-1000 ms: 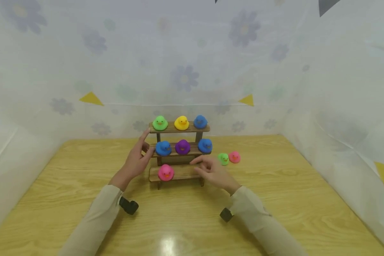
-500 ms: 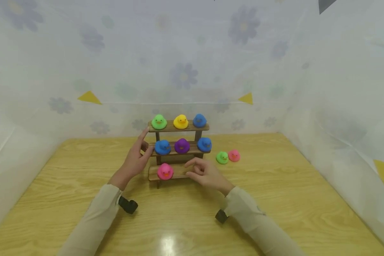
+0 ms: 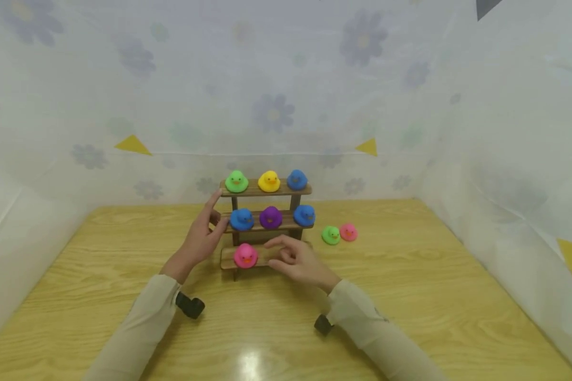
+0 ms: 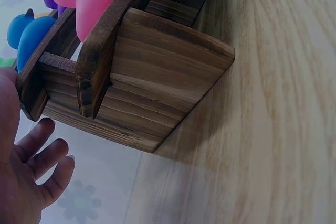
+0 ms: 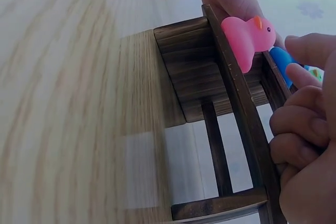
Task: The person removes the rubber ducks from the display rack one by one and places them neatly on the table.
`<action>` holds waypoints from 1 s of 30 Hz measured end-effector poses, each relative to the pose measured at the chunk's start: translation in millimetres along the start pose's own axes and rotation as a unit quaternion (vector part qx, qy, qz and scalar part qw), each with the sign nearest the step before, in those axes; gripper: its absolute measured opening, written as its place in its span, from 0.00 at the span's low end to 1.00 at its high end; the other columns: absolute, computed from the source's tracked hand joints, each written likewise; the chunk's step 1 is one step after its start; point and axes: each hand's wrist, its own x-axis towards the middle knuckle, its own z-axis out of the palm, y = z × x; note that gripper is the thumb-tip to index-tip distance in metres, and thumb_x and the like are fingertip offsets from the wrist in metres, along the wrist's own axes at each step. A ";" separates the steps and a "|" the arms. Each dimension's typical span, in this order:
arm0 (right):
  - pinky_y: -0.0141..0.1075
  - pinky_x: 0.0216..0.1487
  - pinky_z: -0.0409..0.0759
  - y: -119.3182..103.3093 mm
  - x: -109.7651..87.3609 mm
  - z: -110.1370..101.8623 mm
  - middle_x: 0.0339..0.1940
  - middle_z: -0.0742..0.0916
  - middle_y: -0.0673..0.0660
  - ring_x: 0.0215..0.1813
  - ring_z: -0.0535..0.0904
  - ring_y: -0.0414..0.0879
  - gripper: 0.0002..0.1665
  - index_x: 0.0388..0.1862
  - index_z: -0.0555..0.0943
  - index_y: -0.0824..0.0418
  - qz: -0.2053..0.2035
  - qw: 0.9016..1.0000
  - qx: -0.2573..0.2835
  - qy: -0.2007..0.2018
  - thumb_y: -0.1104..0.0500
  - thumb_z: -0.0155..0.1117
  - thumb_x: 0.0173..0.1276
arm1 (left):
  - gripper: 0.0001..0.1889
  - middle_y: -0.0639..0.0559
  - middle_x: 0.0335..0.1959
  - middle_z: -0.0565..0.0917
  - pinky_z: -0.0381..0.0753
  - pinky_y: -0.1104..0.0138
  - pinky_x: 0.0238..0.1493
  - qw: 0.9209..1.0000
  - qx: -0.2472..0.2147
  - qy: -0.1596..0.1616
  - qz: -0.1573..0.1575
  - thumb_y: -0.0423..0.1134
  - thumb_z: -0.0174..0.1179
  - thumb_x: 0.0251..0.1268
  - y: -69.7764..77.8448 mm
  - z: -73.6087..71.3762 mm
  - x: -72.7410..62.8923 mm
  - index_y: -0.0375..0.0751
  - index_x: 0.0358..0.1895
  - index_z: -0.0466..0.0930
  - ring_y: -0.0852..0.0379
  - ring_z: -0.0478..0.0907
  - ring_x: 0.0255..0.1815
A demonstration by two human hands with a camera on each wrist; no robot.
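Note:
A three-tier wooden display stand carries several rubber ducks. My left hand touches its left side, index finger at the top tier's end and thumb at the middle tier's end. On the bottom tier sits one pink duck. My right hand is at that tier, right of the pink duck. Its thumb and index finger point left, apart, with nothing seen between them. The right wrist view shows the other fingers curled in. A blue duck, a purple duck and another blue duck stand mid-tier.
On the top tier are a green duck, a yellow duck and a blue duck. Right of the stand, a green duck and a pink duck sit on the wooden table. Patterned sheeting encloses it.
My right hand has slid left along the bottom tier, closer to the pink duck. My left hand stays at the stand's side, and the ducks keep their places.

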 end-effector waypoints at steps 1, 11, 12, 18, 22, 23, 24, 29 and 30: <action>0.27 0.28 0.62 0.1 0.4 0.6 0.13 0.61 0.46 0.17 0.54 0.32 0.18 0.54 0.76 0.71 0.001 1.000 0.001 -0.001 0.67 0.63 0.67 | 0.34 0.44 0.36 0.72 0.72 0.67 0.29 1.000 0.000 0.002 0.001 0.36 0.50 0.74 -0.3 0.1 -0.3 0.51 0.78 0.47 0.54 0.70 0.36; 0.26 0.27 0.61 -0.4 9.2 9.4 0.13 0.61 0.47 0.18 0.55 0.31 0.20 0.56 0.75 0.71 -0.008 1.000 -0.001 -0.012 0.67 0.63 0.66 | 0.34 0.45 0.36 0.72 0.72 0.67 0.29 1.000 -0.001 0.000 -0.005 0.37 0.49 0.75 -0.9 0.3 -1.0 0.54 0.78 0.46 0.54 0.69 0.36; 0.26 0.27 0.61 -0.8 9.9 10.0 0.13 0.61 0.47 0.18 0.55 0.31 0.20 0.55 0.75 0.71 -0.008 1.000 -0.002 -0.012 0.67 0.63 0.66 | 0.34 0.45 0.36 0.72 0.72 0.67 0.28 1.000 0.001 0.001 -0.003 0.37 0.49 0.75 -0.8 0.4 -0.8 0.53 0.78 0.46 0.54 0.69 0.36; 0.26 0.26 0.61 17.8 15.3 17.3 0.13 0.61 0.46 0.17 0.55 0.33 0.20 0.56 0.75 0.67 -0.018 1.000 -0.006 -0.010 0.65 0.64 0.67 | 0.34 0.44 0.36 0.72 0.72 0.68 0.28 1.000 -0.001 0.001 -0.004 0.35 0.50 0.74 1.2 1.3 -0.1 0.50 0.78 0.47 0.54 0.69 0.35; 0.27 0.25 0.61 33.6 20.1 22.0 0.13 0.62 0.46 0.17 0.55 0.34 0.20 0.58 0.76 0.59 -0.015 1.000 -0.013 -0.012 0.61 0.64 0.67 | 0.34 0.43 0.36 0.72 0.72 0.68 0.30 1.000 -0.002 0.001 -0.009 0.35 0.51 0.74 2.5 0.7 -0.1 0.50 0.78 0.47 0.54 0.69 0.36; 0.27 0.25 0.61 34.4 21.1 22.5 0.13 0.62 0.46 0.17 0.55 0.34 0.20 0.58 0.76 0.58 -0.015 1.000 -0.012 -0.015 0.61 0.65 0.67 | 0.34 0.43 0.36 0.72 0.72 0.68 0.30 1.000 -0.001 0.000 -0.011 0.36 0.50 0.74 2.8 0.4 -0.3 0.50 0.78 0.47 0.53 0.70 0.36; 0.27 0.26 0.61 34.6 22.0 22.9 0.14 0.62 0.46 0.17 0.56 0.35 0.20 0.58 0.76 0.58 -0.016 1.000 -0.010 -0.017 0.60 0.65 0.68 | 0.34 0.43 0.36 0.72 0.72 0.68 0.30 1.000 0.000 0.000 -0.012 0.36 0.50 0.74 3.0 0.1 -0.4 0.50 0.78 0.47 0.53 0.70 0.36; 0.28 0.26 0.61 33.3 26.4 25.3 0.14 0.62 0.46 0.18 0.56 0.36 0.21 0.59 0.75 0.57 -0.029 0.999 -0.004 -0.022 0.59 0.65 0.68 | 0.34 0.43 0.37 0.72 0.72 0.68 0.31 1.000 0.006 0.002 -0.013 0.36 0.50 0.74 3.9 -1.2 -0.4 0.50 0.78 0.47 0.53 0.70 0.36; 0.28 0.26 0.61 32.8 27.1 25.7 0.14 0.62 0.46 0.18 0.56 0.36 0.21 0.59 0.75 0.57 -0.029 0.999 -0.004 -0.021 0.59 0.65 0.68 | 0.34 0.43 0.37 0.72 0.72 0.67 0.31 1.000 0.007 0.002 -0.012 0.36 0.50 0.74 4.2 -1.4 -0.3 0.50 0.78 0.47 0.53 0.70 0.36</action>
